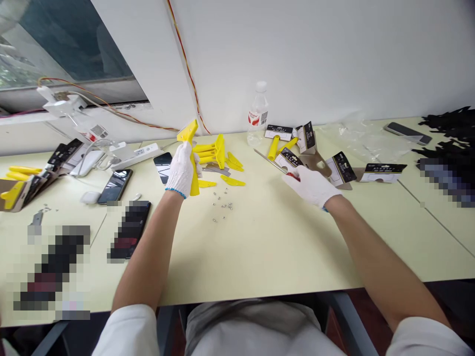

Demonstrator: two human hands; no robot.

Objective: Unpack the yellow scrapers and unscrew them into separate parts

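White-gloved, the left grip [180, 170] is wrapped around a yellow scraper [188, 131], whose head sticks out on its far side while the handle end shows on its near right. The right grip [311, 187], gloved likewise, is clenched on a screwdriver [270, 160]; the metal shaft points out toward the left grip's side, well apart from the scraper.

Just right of the left grip lie a cluster of yellow scraper bodies [219, 151], some grey blades [222, 171] and a few flat yellow pieces [232, 181]. Between the 2 grips, toward the wearer, small metal fasteners [224, 206] are scattered over the worktop [260, 257]. Beyond the right grip, 2 yellow handles [273, 148] rest among black-and-white packaging cards [342, 168], with a clear bottle [259, 118] upright near them. Farther right of that grip come a crumpled clear bag [363, 141] and a heap of black items [449, 129]. Left of the left grip are dark phones [116, 186], a white power strip [135, 154] and, farthest out, carded yellow tools [14, 196].
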